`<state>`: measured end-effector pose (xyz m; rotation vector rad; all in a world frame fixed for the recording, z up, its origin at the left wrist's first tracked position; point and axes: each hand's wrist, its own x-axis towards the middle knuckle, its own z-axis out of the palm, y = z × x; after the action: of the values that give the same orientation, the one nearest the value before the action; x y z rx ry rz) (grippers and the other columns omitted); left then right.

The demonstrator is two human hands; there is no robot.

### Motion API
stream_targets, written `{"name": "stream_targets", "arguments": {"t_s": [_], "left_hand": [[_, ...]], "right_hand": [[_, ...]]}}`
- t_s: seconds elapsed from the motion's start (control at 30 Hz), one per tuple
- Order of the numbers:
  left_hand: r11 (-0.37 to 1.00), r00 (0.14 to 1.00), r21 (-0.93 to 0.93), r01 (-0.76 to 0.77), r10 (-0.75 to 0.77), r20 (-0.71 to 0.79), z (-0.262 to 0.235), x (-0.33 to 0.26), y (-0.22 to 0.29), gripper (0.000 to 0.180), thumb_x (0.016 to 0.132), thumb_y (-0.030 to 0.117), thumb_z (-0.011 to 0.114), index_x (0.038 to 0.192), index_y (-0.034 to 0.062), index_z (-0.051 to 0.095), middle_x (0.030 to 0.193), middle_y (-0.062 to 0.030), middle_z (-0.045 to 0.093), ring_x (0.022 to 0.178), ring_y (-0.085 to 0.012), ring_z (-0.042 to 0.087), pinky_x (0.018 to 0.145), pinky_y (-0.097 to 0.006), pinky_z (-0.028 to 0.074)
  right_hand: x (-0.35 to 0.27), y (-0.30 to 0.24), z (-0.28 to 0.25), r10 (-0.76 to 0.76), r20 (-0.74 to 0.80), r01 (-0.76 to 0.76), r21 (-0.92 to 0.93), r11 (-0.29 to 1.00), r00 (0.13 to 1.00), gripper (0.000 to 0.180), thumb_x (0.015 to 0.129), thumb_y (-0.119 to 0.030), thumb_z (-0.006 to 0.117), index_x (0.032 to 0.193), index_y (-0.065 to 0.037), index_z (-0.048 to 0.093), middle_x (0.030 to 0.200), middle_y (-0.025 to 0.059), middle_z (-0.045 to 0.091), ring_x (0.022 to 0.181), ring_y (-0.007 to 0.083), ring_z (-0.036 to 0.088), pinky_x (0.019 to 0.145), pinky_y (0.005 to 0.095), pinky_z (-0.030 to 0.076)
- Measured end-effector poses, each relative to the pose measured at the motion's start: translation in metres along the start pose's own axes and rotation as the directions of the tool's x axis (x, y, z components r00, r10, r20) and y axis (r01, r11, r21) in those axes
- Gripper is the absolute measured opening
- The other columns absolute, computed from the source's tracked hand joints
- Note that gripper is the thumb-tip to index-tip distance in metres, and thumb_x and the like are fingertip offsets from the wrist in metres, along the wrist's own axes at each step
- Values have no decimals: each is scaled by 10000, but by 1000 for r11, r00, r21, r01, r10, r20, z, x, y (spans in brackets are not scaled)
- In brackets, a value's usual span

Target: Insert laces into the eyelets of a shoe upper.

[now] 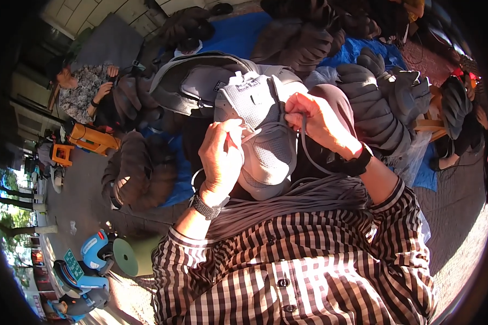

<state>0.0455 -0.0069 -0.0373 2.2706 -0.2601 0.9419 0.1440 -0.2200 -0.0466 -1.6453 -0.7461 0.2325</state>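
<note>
A light grey mesh shoe (274, 154) rests on my lap, its toe pointing toward me. My left hand (222, 154) is closed at the left eyelet row, thumb and fingers pinched on the grey shoelace (267, 129) that crosses the tongue. On the other side, my right hand (322, 122) pinches the lace close to the right eyelets, and a loose length hangs in a loop below it. Behind this shoe lies a second grey shoe (181, 81), its opening showing. A thick bundle of grey laces (309, 197) lies across my lap.
Stacks of nested dark shoes (371, 111) stand at right, far side and left (146, 173), partly on blue sheeting (238, 32). A person (84, 89) sits at far left near an orange stool (92, 138). A green roll (138, 254) and parked scooters (81, 276) are lower left.
</note>
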Motion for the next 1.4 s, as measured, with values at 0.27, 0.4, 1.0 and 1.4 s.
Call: {"name": "stream_targets", "arguments": {"t_s": [0.27,0.4,1.0,1.4], "left_hand": [[967,978,150,-205,206,5,0,1,2,241,777,-93,595,982,30,615,787,-83,586,738,-249,593,669,-333,513],[920,954,251,-301,291,75,3,4,5,288,741,-91,602,997,41,618,802,-104,566,749,-273,571,679,-351,512],[894,842,196,-403,278,463,-45,56,9,304,750,-109,571,1031,1,603,936,-122,590,901,-299,578,794,-385,498],[795,451,44,-605,297,842,-40,107,14,365,582,125,808,839,38,564,893,-101,517,924,-288,525,842,-393,423]], "right_hand": [[-1,-3,2,-5,-5,5,-1,1000,1000,64,900,-5,592,945,5,547,721,23,577,667,76,549,614,227,457],[-2,-10,3,-178,-40,159,-284,946,983,82,875,10,581,952,-13,563,723,59,581,676,135,573,628,262,459],[27,-28,-62,-420,170,419,-663,621,892,208,775,24,639,968,-11,571,890,128,619,833,334,610,707,381,506],[64,-28,-36,-497,718,860,-494,130,487,320,681,-213,748,933,-79,605,1017,51,566,1080,212,521,1009,405,368]]}}
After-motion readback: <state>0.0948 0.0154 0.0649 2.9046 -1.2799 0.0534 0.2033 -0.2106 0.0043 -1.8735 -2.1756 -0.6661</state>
